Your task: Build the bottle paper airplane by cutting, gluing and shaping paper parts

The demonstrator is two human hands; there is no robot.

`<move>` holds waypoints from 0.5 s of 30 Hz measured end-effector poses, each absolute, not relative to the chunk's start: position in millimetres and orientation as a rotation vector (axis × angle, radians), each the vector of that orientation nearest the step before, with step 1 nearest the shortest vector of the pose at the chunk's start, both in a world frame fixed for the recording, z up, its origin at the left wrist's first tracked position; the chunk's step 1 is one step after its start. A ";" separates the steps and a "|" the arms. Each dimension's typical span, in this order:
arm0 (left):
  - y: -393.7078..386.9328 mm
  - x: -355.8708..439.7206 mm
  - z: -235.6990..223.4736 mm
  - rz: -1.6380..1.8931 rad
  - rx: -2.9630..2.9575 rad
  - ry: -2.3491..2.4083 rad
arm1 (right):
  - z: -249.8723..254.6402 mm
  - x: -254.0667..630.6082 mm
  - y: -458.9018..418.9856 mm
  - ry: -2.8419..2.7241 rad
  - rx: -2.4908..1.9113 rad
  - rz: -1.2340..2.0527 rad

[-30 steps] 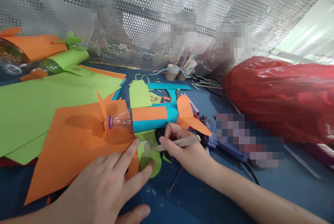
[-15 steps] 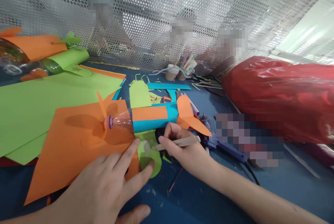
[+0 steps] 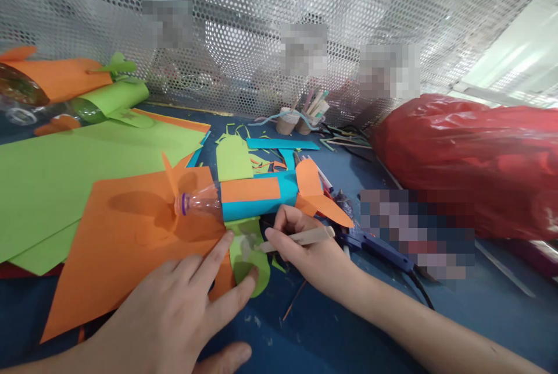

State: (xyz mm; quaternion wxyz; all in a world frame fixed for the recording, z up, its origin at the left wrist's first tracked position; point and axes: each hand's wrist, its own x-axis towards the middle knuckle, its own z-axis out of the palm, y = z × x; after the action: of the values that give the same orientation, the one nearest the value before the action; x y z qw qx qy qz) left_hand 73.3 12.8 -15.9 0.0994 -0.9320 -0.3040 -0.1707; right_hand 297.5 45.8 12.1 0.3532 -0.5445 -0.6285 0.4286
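Note:
My right hand (image 3: 305, 246) is closed around a whitish pen (image 3: 311, 237), its tip at the lower green paper wing (image 3: 249, 263). Pale patches show on that wing near the tip. With fingers spread, my left hand (image 3: 178, 298) lies flat, its index and middle fingertips touching the wing's left side and lower part. Just beyond both hands lies a clear plastic bottle (image 3: 204, 199) wrapped in blue paper (image 3: 257, 207) with an orange strip (image 3: 250, 189). Orange paper fins (image 3: 310, 179) stand at its right end, and a second green wing (image 3: 234, 156) lies on its far side.
A large orange sheet (image 3: 117, 228) lies under the bottle's neck, beside green sheets (image 3: 47, 182). A blue glue gun (image 3: 379, 248) with a cord lies right of my right hand. Farther back are cups of pens (image 3: 288, 123), a red plastic bag (image 3: 471, 159) and paper-wrapped bottles (image 3: 70, 78).

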 end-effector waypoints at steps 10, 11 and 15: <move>13.2 72.6 -18.2 -0.505 -2.741 -0.909 | 9.3 298.9 45.1 -1.645 -1.374 1.134; 12.9 72.9 -16.0 -0.458 -2.755 -0.918 | 9.4 298.9 45.3 -1.646 -1.375 1.130; 12.4 73.2 -10.2 -0.385 -2.776 -0.916 | 10.4 298.8 45.6 -1.653 -1.377 1.121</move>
State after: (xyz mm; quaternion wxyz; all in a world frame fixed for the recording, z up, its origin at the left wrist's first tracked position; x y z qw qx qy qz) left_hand 73.2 12.4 -10.2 0.0962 -0.9372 -0.3092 -0.1300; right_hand 298.8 45.6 10.4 0.3504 -0.5316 -0.6383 0.4327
